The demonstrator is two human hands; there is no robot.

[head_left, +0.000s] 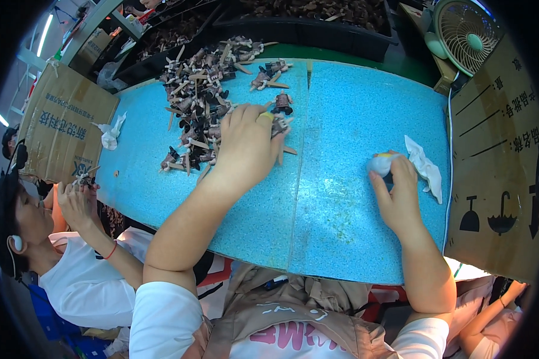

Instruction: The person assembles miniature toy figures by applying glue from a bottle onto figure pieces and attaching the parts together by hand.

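My left hand (248, 140) reaches over the right edge of a heap of small toy figures (197, 84) with brown bodies, black legs and flat tan pieces. Its fingers close on one small figure (281, 124), which is partly hidden. Just beyond them a single figure (282, 103) sits on the blue tabletop. Over the right half of the table, my right hand (399, 188) grips a rounded white object (381, 163), whose kind I cannot make out. A bit of yellow shows at the fingers of each hand.
A crumpled white tissue (425, 167) lies right of my right hand, another tissue (110, 131) far left. Cardboard boxes (491, 161) (66, 119) flank the blue table (347, 113). Black bins (305, 33) and a fan (470, 39) stand beyond. A co-worker (81, 269) handles a figure at left.
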